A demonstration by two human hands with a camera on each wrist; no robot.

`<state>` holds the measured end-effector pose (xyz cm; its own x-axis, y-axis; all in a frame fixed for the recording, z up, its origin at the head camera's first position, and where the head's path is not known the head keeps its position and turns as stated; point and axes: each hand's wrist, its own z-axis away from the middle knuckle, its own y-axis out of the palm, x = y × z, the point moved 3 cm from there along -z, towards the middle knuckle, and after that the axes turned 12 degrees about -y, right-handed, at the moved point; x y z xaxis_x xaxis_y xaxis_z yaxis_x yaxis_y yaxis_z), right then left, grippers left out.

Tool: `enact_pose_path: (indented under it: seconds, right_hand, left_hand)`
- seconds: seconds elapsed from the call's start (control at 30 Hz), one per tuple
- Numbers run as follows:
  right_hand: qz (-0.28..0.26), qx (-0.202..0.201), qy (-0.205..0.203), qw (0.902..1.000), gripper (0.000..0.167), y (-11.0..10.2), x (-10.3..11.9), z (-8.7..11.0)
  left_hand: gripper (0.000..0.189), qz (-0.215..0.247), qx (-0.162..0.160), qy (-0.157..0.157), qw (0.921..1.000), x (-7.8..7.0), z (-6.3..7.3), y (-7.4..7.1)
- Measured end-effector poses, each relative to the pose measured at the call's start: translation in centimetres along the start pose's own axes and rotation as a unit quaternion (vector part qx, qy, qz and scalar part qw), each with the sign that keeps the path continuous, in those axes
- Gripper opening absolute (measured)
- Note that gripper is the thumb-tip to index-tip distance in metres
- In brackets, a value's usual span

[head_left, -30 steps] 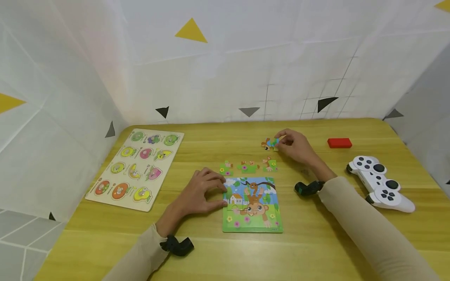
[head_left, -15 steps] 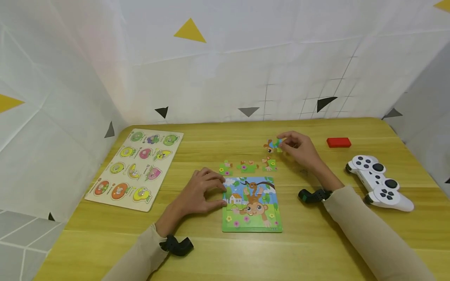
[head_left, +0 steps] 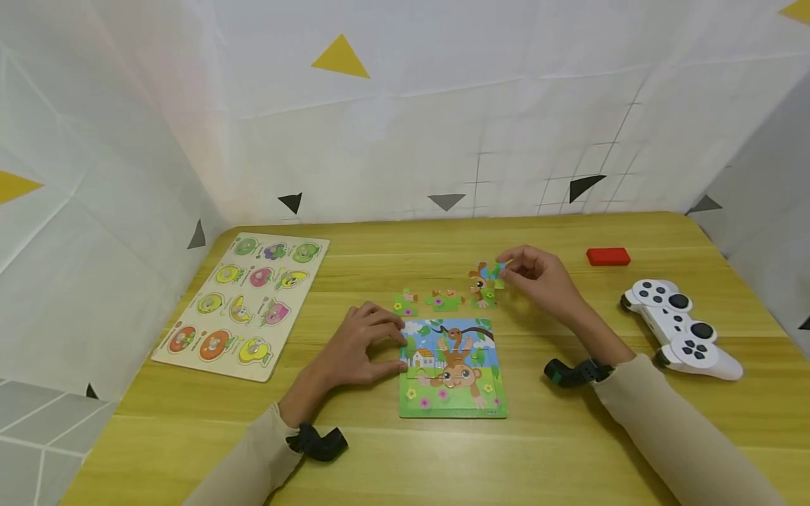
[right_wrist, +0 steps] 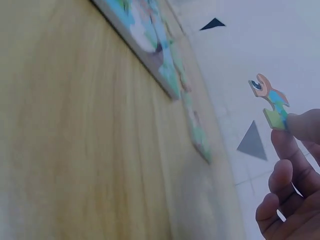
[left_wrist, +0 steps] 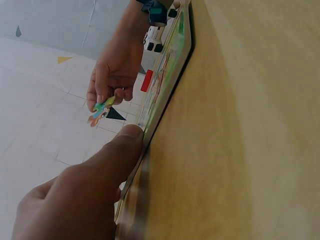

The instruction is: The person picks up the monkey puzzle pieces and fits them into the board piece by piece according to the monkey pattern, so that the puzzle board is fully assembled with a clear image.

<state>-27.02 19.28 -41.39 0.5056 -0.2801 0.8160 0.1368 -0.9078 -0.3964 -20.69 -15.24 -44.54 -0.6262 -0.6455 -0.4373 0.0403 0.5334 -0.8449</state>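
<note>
- Pinching a puzzle piece [head_left: 489,273] printed orange-brown, blue and green: right hand [head_left: 538,279], thumb and fingers grasping the piece's right edge and holding it clear of the surface [head_left: 538,450].
- Left hand [head_left: 363,349]: fingers lying loosely spread, clenching nothing, with thumb and fingertips touching the left edge of the puzzle board [head_left: 452,413].
- Puzzle board: lying flat toward the near side, showing a monkey hanging from a branch beside a house.
- Loose pieces, three: lying in a row just beyond the board's far edge; left piece [head_left: 406,305] showing green with flowers, middle piece [head_left: 446,301] mostly green, right piece [head_left: 484,299] being partly hidden in the head view by the held one.
- Fruit board [head_left: 230,368]: lying well to the left, bearing twelve fruit shapes in rows.
- Red block [head_left: 608,257]: resting at far right.
- White game controller [head_left: 682,330]: lying at right, nearer than the block.
- Black wrist cameras, two: sitting at the cuffs of beige sleeves.
- Pale backdrop [head_left: 405,140]: standing behind, bearing yellow, grey and black triangles.
</note>
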Motion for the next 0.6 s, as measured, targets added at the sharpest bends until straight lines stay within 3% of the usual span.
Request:
enact_pose_path:
  seconds: [0.6]
  right_hand:
    - [-0.028,0.080,0.021,0.9962,0.013,1.6,2.1,3.8]
  left_hand:
    - [0.029,-0.005,-0.004,0.005,1.0000,-0.1,-0.1,0.0]
